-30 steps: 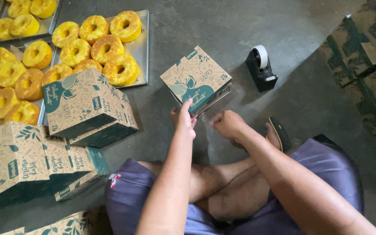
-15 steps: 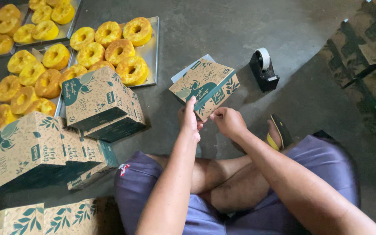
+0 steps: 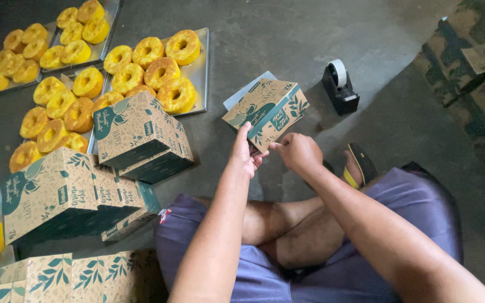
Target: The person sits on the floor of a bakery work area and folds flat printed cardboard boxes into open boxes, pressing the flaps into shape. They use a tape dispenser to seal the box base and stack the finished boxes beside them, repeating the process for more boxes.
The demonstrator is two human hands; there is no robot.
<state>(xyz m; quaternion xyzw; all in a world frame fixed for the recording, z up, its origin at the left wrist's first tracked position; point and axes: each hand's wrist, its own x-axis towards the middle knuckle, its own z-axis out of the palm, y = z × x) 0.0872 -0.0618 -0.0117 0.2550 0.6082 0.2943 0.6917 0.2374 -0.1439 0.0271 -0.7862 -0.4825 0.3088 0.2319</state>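
Observation:
I sit cross-legged on a grey floor. Both hands hold a small tan-and-green printed cardboard box [image 3: 268,111] just above the floor in front of my knees. My left hand [image 3: 246,150] grips its near left corner, with the thumb up along the side. Curled at the near bottom edge, my right hand [image 3: 297,151] pinches that edge with its fingertips. The box is tilted, its lid side facing up and away.
Several matching boxes [image 3: 138,137] are stacked at my left. Metal trays [image 3: 200,67] with several yellow ring cakes [image 3: 164,70] lie at the far left. A black tape dispenser [image 3: 341,90] stands beyond the box. A sandal [image 3: 360,165] lies by my right knee.
The box has tilted and come a little nearer to me. My right hand has closed in on its near edge. The view has shifted slightly.

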